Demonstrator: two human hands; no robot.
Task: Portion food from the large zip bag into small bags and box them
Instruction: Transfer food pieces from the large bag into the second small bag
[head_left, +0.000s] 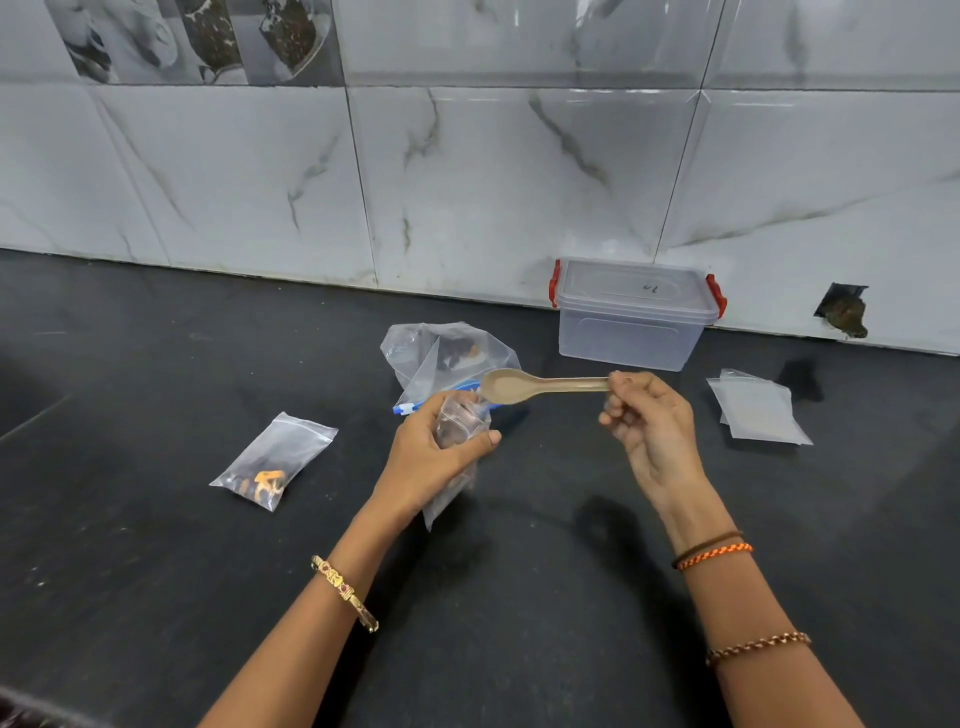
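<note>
Left hand (434, 457) grips a small clear plastic bag (457, 441) upright at frame centre. Right hand (649, 421) pinches the handle of a beige plastic spoon (540, 385), bowl over the bag mouth. Large clear zip bag with blue seal (441, 358) just behind at 12 o'clock. Lidded clear plastic box with red clips (631, 317) at 2 o'clock. Filled small bag (272, 460) at 9 o'clock, flat empty small bags (758, 410) at 3 o'clock, all on black countertop (156, 364).

Dark stone counter (130, 364) w/ glossy marble-look wall tiles (493, 171)
</note>
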